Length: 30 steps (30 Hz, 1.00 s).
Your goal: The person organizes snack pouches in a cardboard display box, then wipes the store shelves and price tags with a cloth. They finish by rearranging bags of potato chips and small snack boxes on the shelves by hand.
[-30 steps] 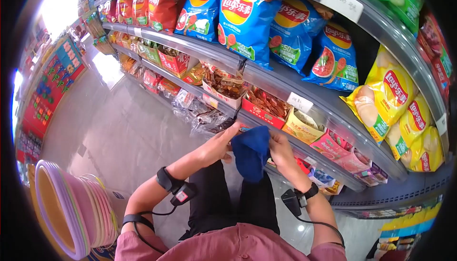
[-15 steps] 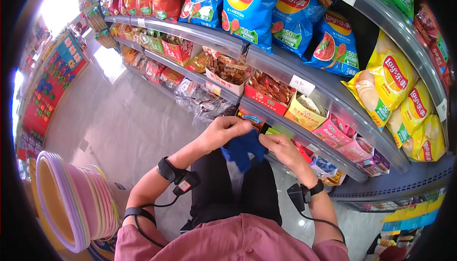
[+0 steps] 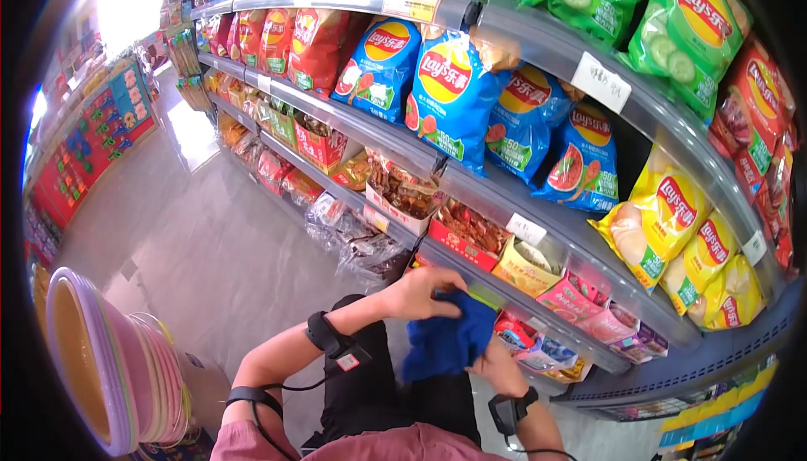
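Note:
A blue cloth (image 3: 450,337) hangs in front of my knees, bunched and creased. My left hand (image 3: 423,293) pinches its top edge between thumb and fingers. Lower down, my right hand (image 3: 498,366) is closed at the cloth's right edge, its fingertips partly hidden behind the fabric. Just beyond the cloth is the lower shelf with a red open box of snack packets (image 3: 466,230) and a yellow box (image 3: 526,266).
Blue chip bags (image 3: 445,95), green chip bags (image 3: 691,41) and yellow chip bags (image 3: 654,219) fill the upper shelves. Clear plastic packages (image 3: 370,252) stick out low near my left hand. Stacked purple and pink baskets (image 3: 139,368) stand on the floor at left.
The view has tilted up, showing more upper shelf. The cloth is more spread out. My right hand has dropped below my left, and both still grip the cloth.

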Tool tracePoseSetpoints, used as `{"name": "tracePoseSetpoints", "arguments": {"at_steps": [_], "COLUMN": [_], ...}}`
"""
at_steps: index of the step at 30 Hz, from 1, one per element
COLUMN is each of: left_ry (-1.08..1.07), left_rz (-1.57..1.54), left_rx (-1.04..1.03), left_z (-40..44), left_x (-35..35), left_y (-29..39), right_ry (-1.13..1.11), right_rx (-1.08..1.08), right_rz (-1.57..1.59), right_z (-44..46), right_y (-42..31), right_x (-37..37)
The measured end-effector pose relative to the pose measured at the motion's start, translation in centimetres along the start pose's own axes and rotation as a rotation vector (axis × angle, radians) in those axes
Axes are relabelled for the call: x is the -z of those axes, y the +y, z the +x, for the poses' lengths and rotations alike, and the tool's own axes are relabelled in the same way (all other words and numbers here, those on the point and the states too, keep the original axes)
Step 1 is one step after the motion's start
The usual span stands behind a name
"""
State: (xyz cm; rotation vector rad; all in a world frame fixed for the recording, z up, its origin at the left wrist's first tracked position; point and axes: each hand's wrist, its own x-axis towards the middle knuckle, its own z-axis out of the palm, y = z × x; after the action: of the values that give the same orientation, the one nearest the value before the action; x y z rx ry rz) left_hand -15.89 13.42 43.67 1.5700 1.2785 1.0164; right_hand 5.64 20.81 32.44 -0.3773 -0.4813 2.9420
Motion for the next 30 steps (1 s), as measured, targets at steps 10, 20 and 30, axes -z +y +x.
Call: {"name": "tracePoseSetpoints", "arguments": {"at_steps": [10,20,30], "left_ry": [0.538,0.632,0.655], "left_rz": [0.784,1.035,1.089], "left_rx": [-0.714,-0.852,-0.896], "left_z": [7.4,12.0,11.2], "left_x": [0.6,-1.2,-1.6], "left_y": [4.8,4.1,2.4], "right_ry": [0.614,0.585,0.548], "right_rx": [0.903,1.511,0.954], "right_rz": [-0.936,-1.652,-2.070], "right_z": [-11.3,-10.5,-3.3], "right_y": [-1.1,-8.5,-11.8], "right_x": [-7.8,-16.4,-16.1]}}
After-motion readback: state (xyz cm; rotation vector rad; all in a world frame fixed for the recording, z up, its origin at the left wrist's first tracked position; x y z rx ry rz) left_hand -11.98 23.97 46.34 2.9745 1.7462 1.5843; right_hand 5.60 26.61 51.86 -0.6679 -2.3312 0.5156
